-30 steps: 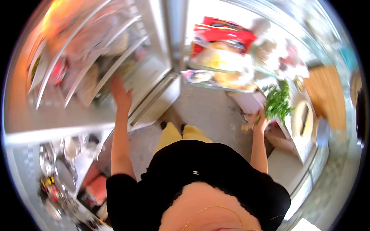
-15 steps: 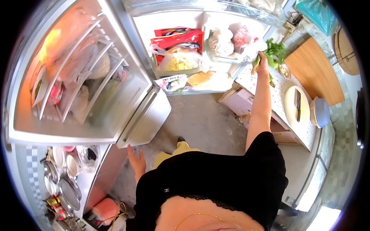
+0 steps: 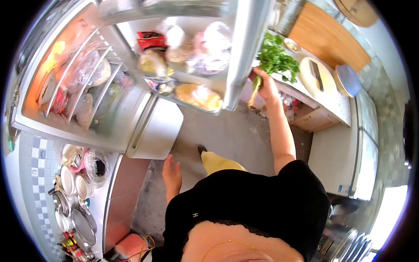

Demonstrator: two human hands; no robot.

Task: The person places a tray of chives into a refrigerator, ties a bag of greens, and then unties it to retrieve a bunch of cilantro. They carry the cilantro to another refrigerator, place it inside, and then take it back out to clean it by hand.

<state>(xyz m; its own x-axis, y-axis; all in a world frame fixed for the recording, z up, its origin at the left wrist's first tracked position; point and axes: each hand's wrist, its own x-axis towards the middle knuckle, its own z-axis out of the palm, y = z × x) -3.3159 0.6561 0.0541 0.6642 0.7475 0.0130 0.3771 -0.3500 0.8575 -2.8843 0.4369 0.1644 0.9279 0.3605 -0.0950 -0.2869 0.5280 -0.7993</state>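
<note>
My right hand (image 3: 265, 85) is closed round the pale stems of a bunch of leafy greens (image 3: 277, 59). The leaves fan out toward the counter, and the stem ends hang below the fist. Right beside that hand is the outer edge of the open fridge door (image 3: 246, 56). My left hand (image 3: 172, 175) hangs low with its fingers apart and nothing in it, near the corner of the fridge's lower drawer front (image 3: 158, 126).
Bagged food fills the door shelves and the lit fridge compartment (image 3: 72, 113). On the right counter are a round cutting board (image 3: 307, 72) with a knife (image 3: 316, 75) and a blue-lidded bowl (image 3: 347, 81). Stacked plates (image 3: 84, 186) and pans stand at the left.
The fridge door has swung toward closed, its edge now beside my right hand. The greens have come off the counter in that hand, drawn nearer to me. My left hand remains low and open.
</note>
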